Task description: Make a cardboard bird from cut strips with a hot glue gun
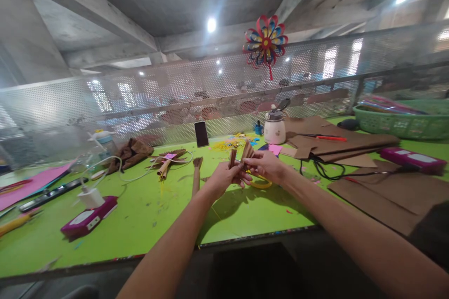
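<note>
My left hand [224, 178] is closed around a narrow piece of brown paper [232, 156] that stands upright. With thumb and fingers, my right hand [268, 164] pinches a pleated or fringed piece of brown paper [247, 150] just to its right. The fingertips of both hands meet between the two pieces, and I cannot tell whether these are joined. A yellow loop [261, 183], perhaps a scissor handle, lies on the table under my hands. Left of them rests a brown paper roll with a fringed end [197, 175].
Brown paper sheets [389, 196] and a black cable cover the right side of the green table [147, 224]. A white bottle [275, 128], a phone [201, 133] and yellow scraps [228, 145] stand or lie behind my hands. Purple power strips [89, 217] and a green basket [400, 124] flank the area.
</note>
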Demonstrator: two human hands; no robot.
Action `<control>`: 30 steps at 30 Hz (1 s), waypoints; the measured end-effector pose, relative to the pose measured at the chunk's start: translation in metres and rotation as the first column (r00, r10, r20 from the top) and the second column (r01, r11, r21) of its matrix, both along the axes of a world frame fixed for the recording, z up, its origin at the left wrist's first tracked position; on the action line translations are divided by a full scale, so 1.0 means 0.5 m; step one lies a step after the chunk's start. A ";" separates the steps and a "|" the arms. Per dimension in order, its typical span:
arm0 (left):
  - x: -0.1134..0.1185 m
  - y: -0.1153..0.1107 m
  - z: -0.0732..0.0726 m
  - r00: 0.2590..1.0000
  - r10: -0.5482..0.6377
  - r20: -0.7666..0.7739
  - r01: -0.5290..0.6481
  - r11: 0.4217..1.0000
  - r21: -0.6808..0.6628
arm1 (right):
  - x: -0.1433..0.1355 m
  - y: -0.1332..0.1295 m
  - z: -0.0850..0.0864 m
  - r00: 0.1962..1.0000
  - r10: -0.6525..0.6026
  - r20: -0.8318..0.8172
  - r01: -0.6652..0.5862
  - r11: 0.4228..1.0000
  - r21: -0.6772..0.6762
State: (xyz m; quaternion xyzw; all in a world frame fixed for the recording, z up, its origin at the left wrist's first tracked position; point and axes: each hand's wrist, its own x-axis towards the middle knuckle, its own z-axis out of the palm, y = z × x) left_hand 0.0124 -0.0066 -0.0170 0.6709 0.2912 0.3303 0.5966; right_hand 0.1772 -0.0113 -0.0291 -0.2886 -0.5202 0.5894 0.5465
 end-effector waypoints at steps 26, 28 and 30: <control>0.004 0.000 -0.017 0.852 0.225 -0.473 0.108 0.808 0.580 | -0.021 -0.002 -0.019 0.941 -0.265 0.210 0.270 0.963 0.005; 0.006 -0.005 -0.014 0.808 0.314 -0.499 0.105 0.755 0.647 | -0.023 0.001 -0.023 0.943 -0.269 0.197 0.272 0.962 0.015; 0.006 -0.011 -0.014 0.751 0.395 -0.530 0.110 0.716 0.689 | -0.024 0.005 -0.026 0.946 -0.264 0.186 0.265 0.964 0.017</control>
